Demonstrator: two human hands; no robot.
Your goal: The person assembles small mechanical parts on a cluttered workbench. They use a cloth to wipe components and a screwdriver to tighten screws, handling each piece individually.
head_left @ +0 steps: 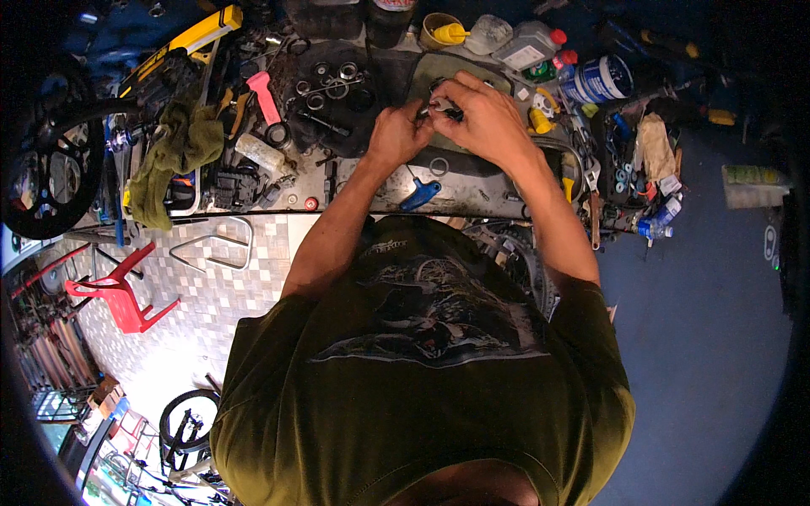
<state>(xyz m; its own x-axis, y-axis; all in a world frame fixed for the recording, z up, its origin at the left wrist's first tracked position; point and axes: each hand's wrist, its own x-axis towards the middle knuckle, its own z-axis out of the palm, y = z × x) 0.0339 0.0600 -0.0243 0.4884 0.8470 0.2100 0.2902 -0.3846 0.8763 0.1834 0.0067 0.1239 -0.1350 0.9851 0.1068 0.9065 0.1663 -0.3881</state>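
Over the far side of the workbench [337, 196], my two hands meet fingertip to fingertip. My right hand [488, 118] is closed in a pinch on a small shiny metal part [445, 107], whose kind I cannot make out. From the left, my left hand [400, 135] has its fingers closed against the same spot; what they grip is mostly hidden. Just below the hands a thin metal ring [438, 166] lies on the bench. Nearer to me, at the bench's front edge, rests a blue-handled tool [420, 195] with a thin shaft.
Several metal rings [347, 71] lie on a dark mat left of my hands. Further left are a pink-handled tool [264, 97] and a green rag [177, 152]. Bottles [530, 46] and a blue-and-white tub [597, 80] stand back right. A red chair [122, 291] is behind, left.
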